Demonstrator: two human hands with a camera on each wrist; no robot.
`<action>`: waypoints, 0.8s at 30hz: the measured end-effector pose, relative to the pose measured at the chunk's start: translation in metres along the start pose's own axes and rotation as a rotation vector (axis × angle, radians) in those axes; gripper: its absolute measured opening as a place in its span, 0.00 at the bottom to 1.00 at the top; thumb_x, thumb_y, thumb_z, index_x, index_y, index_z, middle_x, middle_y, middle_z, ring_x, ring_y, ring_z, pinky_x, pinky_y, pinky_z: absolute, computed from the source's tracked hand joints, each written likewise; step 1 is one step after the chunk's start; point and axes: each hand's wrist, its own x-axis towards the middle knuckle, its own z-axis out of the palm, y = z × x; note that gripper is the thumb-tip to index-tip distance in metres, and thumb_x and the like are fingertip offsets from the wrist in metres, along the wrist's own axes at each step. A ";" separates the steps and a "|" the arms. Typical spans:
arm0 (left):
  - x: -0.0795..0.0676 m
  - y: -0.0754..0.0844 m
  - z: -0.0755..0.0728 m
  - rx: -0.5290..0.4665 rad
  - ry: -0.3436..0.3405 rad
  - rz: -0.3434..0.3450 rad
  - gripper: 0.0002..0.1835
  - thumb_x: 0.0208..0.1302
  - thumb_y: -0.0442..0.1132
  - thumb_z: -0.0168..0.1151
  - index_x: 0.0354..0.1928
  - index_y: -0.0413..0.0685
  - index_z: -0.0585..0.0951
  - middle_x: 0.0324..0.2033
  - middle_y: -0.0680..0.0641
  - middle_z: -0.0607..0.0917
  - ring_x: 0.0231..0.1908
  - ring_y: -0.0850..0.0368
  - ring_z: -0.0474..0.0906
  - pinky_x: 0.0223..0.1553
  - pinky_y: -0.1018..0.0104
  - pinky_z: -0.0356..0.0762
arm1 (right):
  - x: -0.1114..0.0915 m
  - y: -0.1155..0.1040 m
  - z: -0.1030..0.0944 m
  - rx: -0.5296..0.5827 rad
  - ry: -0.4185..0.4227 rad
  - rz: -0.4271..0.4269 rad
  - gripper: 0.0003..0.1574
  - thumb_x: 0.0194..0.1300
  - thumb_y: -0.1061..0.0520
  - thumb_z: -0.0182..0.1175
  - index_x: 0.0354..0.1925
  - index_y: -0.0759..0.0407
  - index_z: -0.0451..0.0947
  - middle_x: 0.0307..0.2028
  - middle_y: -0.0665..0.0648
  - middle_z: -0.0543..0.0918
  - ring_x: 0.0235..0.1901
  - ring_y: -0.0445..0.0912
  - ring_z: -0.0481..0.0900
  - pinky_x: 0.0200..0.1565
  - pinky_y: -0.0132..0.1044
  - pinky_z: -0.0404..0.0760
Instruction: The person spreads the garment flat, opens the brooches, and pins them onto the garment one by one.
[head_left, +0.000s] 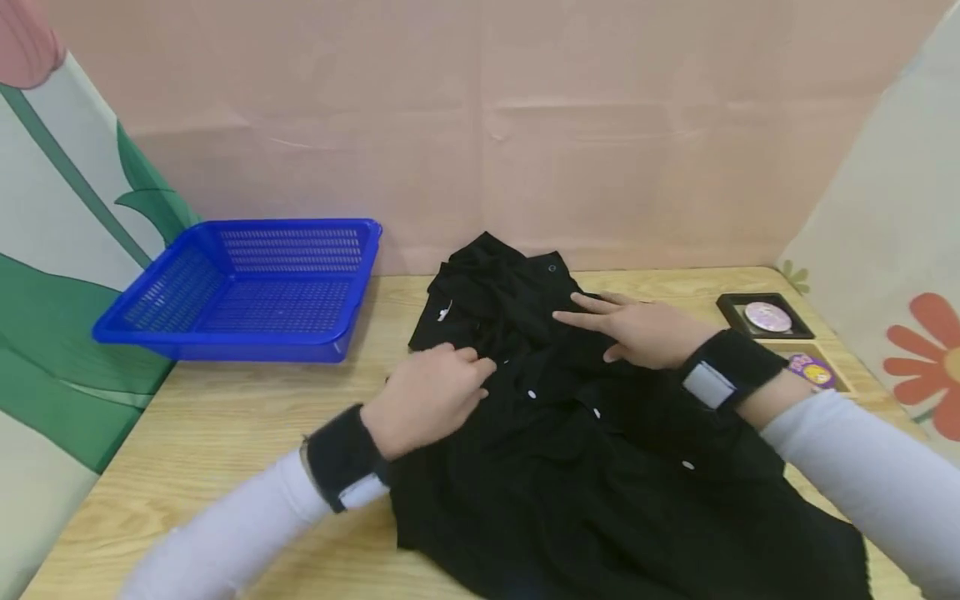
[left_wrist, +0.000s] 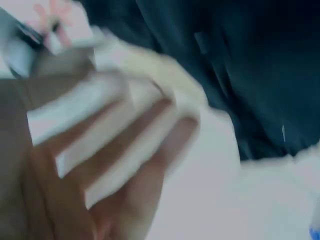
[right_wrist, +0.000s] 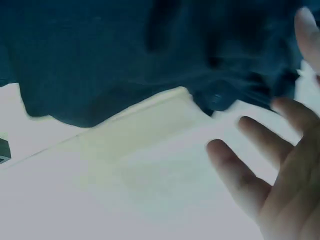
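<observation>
A black button-up shirt [head_left: 525, 492] lies spread and rumpled on the table, its collar end towards the back wall and several small white buttons down its front. Over the shirt's left side is my left hand [head_left: 431, 392], fingers loosely bent; the blurred left wrist view shows no cloth between the fingers [left_wrist: 125, 145]. My right hand [head_left: 637, 332] hovers close over the upper right part of the shirt, fingers spread apart and holding nothing. In the right wrist view its fingers [right_wrist: 240, 180] stand out against the pale background, beside the dark cloth [right_wrist: 100, 65].
A blue plastic basket [head_left: 341, 337] with slotted walls stands at the back left of the wooden table [head_left: 300, 408]. On the right, a dark square frame [head_left: 731, 310] with a round pink piece sits beside a wooden tray [head_left: 843, 379] with a purple item. A pink backdrop [head_left: 480, 125] rises behind.
</observation>
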 end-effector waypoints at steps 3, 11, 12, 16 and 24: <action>-0.023 0.027 0.008 -0.036 0.018 -0.063 0.16 0.65 0.53 0.65 0.44 0.50 0.84 0.33 0.51 0.85 0.30 0.55 0.81 0.27 0.64 0.80 | 0.016 0.006 0.017 0.042 -0.111 0.029 0.60 0.52 0.59 0.75 0.76 0.35 0.56 0.78 0.60 0.54 0.73 0.71 0.54 0.22 0.34 0.72; -0.035 0.061 0.040 -0.108 -0.400 -0.118 0.44 0.51 0.75 0.64 0.70 0.70 0.70 0.69 0.46 0.73 0.60 0.33 0.77 0.36 0.44 0.85 | 0.043 0.017 0.049 0.194 -0.295 0.103 0.57 0.51 0.47 0.76 0.74 0.36 0.60 0.78 0.63 0.53 0.69 0.82 0.47 0.60 0.79 0.57; -0.034 0.062 0.043 -0.093 -0.423 -0.120 0.45 0.49 0.76 0.64 0.70 0.72 0.69 0.70 0.46 0.72 0.59 0.32 0.77 0.35 0.44 0.85 | 0.044 0.018 0.051 0.208 -0.298 0.110 0.57 0.51 0.47 0.76 0.74 0.36 0.60 0.78 0.63 0.52 0.68 0.83 0.47 0.61 0.80 0.54; -0.031 0.063 0.047 -0.030 -0.477 -0.140 0.48 0.44 0.76 0.67 0.71 0.75 0.68 0.70 0.45 0.71 0.59 0.31 0.77 0.35 0.45 0.85 | 0.044 0.020 0.054 0.239 -0.295 0.111 0.58 0.51 0.46 0.76 0.75 0.37 0.59 0.77 0.64 0.52 0.67 0.85 0.48 0.62 0.79 0.51; -0.027 0.060 0.046 0.071 -0.554 -0.200 0.52 0.42 0.75 0.68 0.73 0.83 0.60 0.73 0.49 0.67 0.64 0.34 0.73 0.38 0.49 0.84 | 0.042 0.022 0.049 0.225 -0.288 0.177 0.58 0.50 0.39 0.75 0.75 0.37 0.59 0.77 0.68 0.51 0.66 0.85 0.50 0.60 0.80 0.54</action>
